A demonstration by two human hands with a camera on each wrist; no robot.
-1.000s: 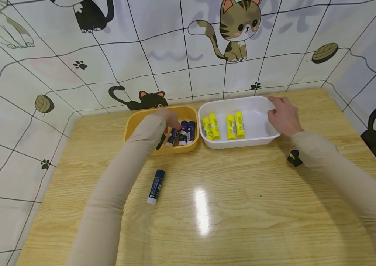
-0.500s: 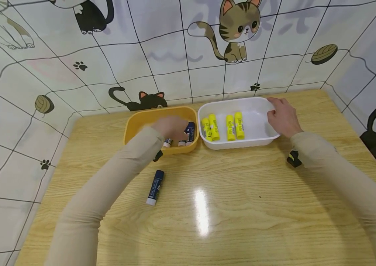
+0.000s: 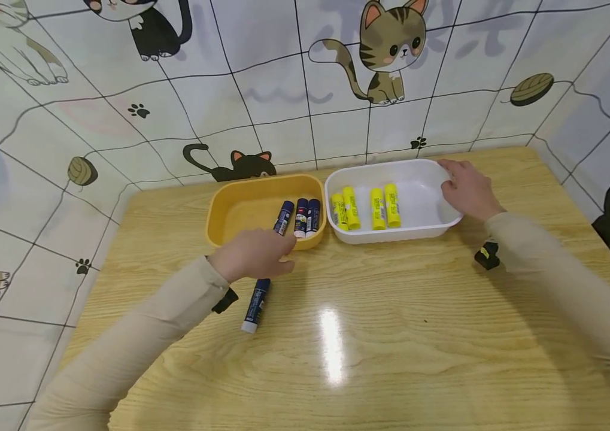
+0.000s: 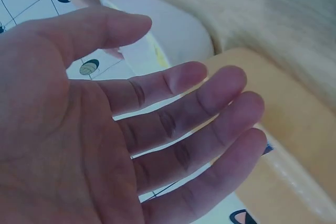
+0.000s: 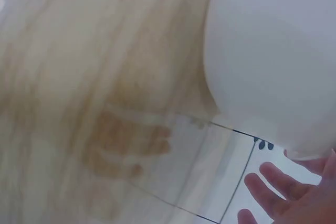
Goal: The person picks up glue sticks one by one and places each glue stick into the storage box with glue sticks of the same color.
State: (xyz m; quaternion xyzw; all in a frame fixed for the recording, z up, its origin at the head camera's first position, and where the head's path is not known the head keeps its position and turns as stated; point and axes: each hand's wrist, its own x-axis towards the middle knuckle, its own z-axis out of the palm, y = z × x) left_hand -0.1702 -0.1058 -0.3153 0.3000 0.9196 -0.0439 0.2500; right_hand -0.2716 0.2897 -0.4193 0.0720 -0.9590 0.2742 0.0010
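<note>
My left hand (image 3: 256,252) hovers over the front edge of the yellow tray (image 3: 229,206), palm down. Its fingers are extended and hold nothing, as the left wrist view shows of the hand (image 4: 131,129). Beneath it lies a dark blue glue stick (image 3: 256,306) with a white end, partly hidden by the hand. Inside the yellow tray are three blue glue sticks (image 3: 300,218) near its right side. My right hand (image 3: 469,190) grips the right end of the white tray (image 3: 423,194) at the rim, thumb inward. Several yellow glue sticks (image 3: 378,209) lie in that tray.
Both trays stand side by side near the back of the wooden table (image 3: 380,335). A cat-patterned white backdrop (image 3: 278,102) rises behind and at the sides. In the right wrist view the white tray's outer wall (image 5: 273,51) fills the right side.
My left hand has come out of the yellow tray toward me, with nothing in it. The blue glue stick in the tray stays behind. My right hand keeps its place on the white tray.
</note>
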